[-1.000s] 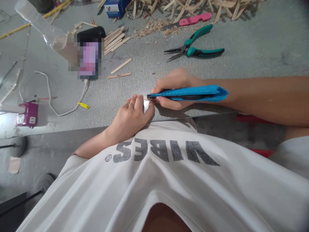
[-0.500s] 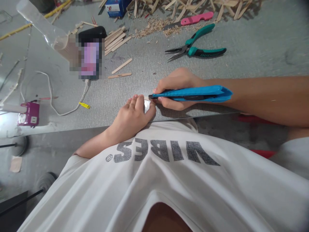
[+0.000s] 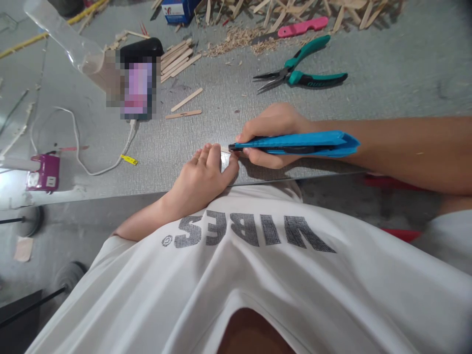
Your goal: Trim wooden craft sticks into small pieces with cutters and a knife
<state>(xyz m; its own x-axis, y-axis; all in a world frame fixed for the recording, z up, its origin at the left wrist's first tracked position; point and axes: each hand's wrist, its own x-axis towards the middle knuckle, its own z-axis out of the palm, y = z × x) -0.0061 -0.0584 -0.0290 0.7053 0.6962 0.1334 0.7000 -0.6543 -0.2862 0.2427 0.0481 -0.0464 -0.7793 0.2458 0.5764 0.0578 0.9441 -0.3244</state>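
Near the front edge of the table, my left hand (image 3: 204,174) presses a wooden craft stick (image 3: 224,149) down, its thumb and fingers closed about it. Most of that stick is hidden under the fingers. A blue utility knife (image 3: 313,142) is gripped in my right hand (image 3: 273,120), lying almost level with its black front end at the stick, close to my left thumb. The blade tip is too small to make out. Two loose craft sticks (image 3: 187,100) lie a little beyond my left hand.
Green-handled pliers (image 3: 289,73) lie open beyond my right hand. Behind them are a pink-handled knife (image 3: 302,28), wood shavings (image 3: 236,39) and a blue box (image 3: 179,11). Stacked sticks (image 3: 177,61), a phone (image 3: 138,91) with a white cable (image 3: 75,130) and a purple adapter (image 3: 44,172) sit leftward.
Both hands keep their grip and stay almost in place. The utility knife's back end sits slightly farther right.
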